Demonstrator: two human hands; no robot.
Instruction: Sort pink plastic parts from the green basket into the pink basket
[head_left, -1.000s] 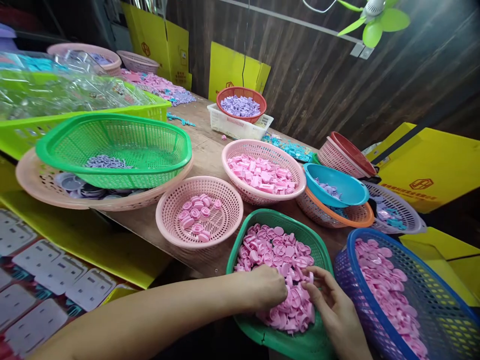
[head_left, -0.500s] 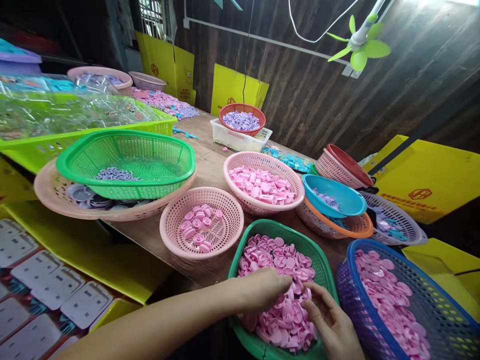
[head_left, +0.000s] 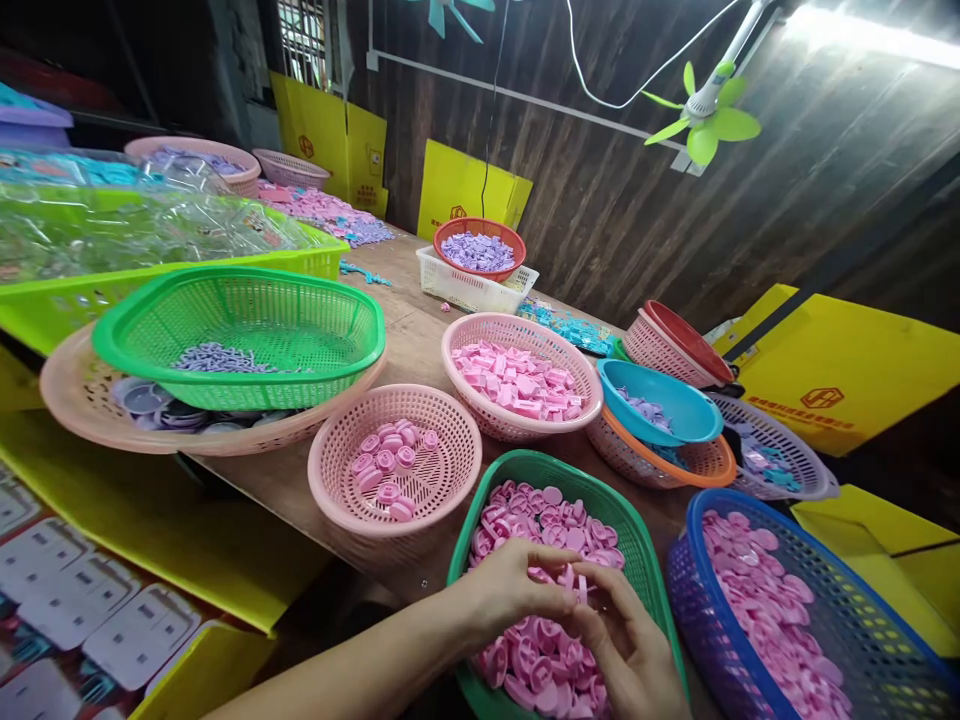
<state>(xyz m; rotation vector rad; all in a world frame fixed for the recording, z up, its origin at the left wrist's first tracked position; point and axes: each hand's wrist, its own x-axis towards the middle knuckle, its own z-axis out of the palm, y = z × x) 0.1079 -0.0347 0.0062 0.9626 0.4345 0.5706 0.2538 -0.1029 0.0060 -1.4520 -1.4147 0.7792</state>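
Both hands pinch one small pink plastic piece (head_left: 579,583) between them: the left hand (head_left: 504,592) closes thumb and forefinger on it from 9 o'clock, the right hand (head_left: 626,640) meets it with curled fingertips from 4 o'clock. The piece is held just above the heap of pink round caps (head_left: 544,590) filling the dark green basket (head_left: 628,520). At 10 o'clock from the hands sits a small pink basket (head_left: 352,500) with a few assembled pink pieces (head_left: 388,462). At 3 o'clock, touching the green basket, a blue basket (head_left: 862,590) holds pink discs (head_left: 772,600).
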